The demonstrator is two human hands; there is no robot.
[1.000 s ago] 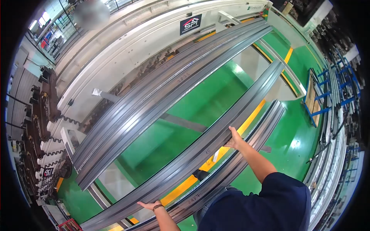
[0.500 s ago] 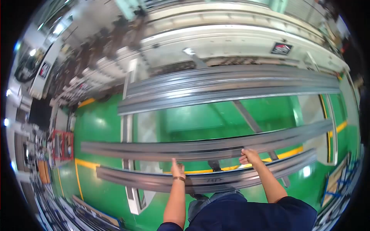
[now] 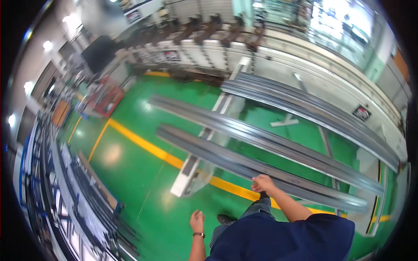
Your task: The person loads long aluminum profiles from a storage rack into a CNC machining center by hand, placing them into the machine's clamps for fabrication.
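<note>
Over the green floor, well away from the metal, my left hand (image 3: 197, 221) hangs with fingers loosely bent and nothing in it. A dark band circles that wrist. My right hand (image 3: 263, 184) overlaps the near edge of the closest long grey metal profile (image 3: 226, 162), its fingers loosely curled and nothing visible in them. This profile lies across white-framed supports (image 3: 184, 173). Beyond it, a second ribbed metal profile (image 3: 257, 133) lies nearly parallel. Farther back, several more profiles (image 3: 305, 106) rest side by side by the machine.
A long pale machine (image 3: 278, 65) runs along the back. Racks of long metal stock (image 3: 87, 191) stand at the left, and a red cart (image 3: 109, 101) is farther off. A yellow floor line (image 3: 143, 143) passes under the supports. My shoe (image 3: 225, 219) is on the green floor.
The view has swung left, showing more racks and floor. My left hand has come away from the profiles; my right hand is now at the nearest profile instead of the second.
</note>
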